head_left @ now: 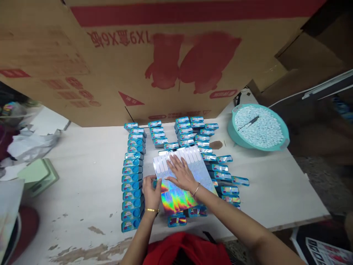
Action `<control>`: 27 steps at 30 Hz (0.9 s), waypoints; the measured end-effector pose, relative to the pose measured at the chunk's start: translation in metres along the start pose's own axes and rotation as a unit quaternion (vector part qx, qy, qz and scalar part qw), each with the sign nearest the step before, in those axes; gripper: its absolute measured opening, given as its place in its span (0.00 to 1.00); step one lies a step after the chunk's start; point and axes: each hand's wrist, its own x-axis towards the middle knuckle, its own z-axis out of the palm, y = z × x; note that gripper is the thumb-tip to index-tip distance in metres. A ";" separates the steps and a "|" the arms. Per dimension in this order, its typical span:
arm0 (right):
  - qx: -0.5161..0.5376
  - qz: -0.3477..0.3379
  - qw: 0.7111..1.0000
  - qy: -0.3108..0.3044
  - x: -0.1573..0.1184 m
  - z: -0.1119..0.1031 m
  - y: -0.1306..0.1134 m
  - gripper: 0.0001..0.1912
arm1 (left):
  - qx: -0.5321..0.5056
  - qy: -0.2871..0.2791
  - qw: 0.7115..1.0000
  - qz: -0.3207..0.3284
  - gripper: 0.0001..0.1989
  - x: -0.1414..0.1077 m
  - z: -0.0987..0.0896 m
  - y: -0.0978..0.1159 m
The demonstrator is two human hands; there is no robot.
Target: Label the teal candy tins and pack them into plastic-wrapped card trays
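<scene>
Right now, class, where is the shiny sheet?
In the head view, the shiny sheet lies below centre over blue boxes, beneath the right hand, beside the left hand.

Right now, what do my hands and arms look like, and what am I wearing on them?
Your left hand and right hand are ungloved, and no sleeve shows on either forearm. A gold bangle circles the left wrist; a thinner, shiny bracelet circles the right.
</scene>
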 end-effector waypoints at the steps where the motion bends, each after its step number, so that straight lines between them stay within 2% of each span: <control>1: 0.000 0.007 1.000 0.007 -0.001 0.002 -0.002 0.39 | -0.031 0.008 0.999 -0.016 0.11 -0.002 0.003 0.005; 3: 0.007 0.015 0.999 0.030 0.000 -0.002 -0.005 0.41 | -0.125 0.008 0.990 -0.067 0.13 -0.006 0.005 0.018; 5: 0.021 -0.004 0.998 0.051 0.002 -0.017 -0.008 0.45 | -0.223 -0.007 0.968 -0.113 0.17 -0.009 0.002 0.032; 7: 0.040 -0.052 0.995 0.069 0.002 -0.041 -0.011 0.51 | -0.286 -0.024 0.950 -0.126 0.20 -0.014 -0.005 0.048; 9: 0.061 -0.105 0.989 0.085 0.001 -0.069 -0.017 0.55 | -0.310 -0.048 0.943 -0.112 0.20 -0.020 -0.018 0.067; 11: 0.090 -0.151 0.980 0.092 0.000 -0.097 -0.025 0.55 | -0.306 -0.079 0.945 -0.087 0.16 -0.027 -0.036 0.088; 13: 0.132 -0.179 0.971 0.091 -0.003 -0.120 -0.035 0.50 | -0.286 -0.115 0.950 -0.047 0.14 -0.033 -0.056 0.110; 16: 0.224 -0.187 0.953 0.083 -0.009 -0.144 -0.054 0.34 | -0.197 -0.157 0.966 0.060 0.11 -0.043 -0.087 0.139; 17: 0.255 -0.179 0.947 0.079 -0.011 -0.149 -0.060 0.26 | -0.148 -0.145 0.972 0.107 0.10 -0.046 -0.097 0.147; 19: 0.304 -0.154 0.938 0.063 -0.017 -0.158 -0.073 0.13 | -0.050 -0.069 0.976 0.199 0.09 -0.051 -0.112 0.161; 21: 0.338 -0.135 0.931 0.039 -0.024 -0.164 -0.083 0.10 | 0.015 -0.016 0.964 0.264 0.10 -0.056 -0.121 0.168; 22: 0.355 -0.133 0.925 0.024 -0.027 -0.167 -0.087 0.11 | 0.029 -0.021 0.959 0.280 0.09 -0.058 -0.122 0.169; 25: 0.410 -0.154 0.899 -0.007 -0.035 -0.169 -0.092 0.15 | 0.019 -0.090 0.955 0.283 0.08 -0.066 -0.119 0.166; 27: 0.428 -0.178 0.886 -0.007 -0.040 -0.169 -0.090 0.16 | -0.012 -0.081 0.962 0.260 0.10 -0.070 -0.113 0.160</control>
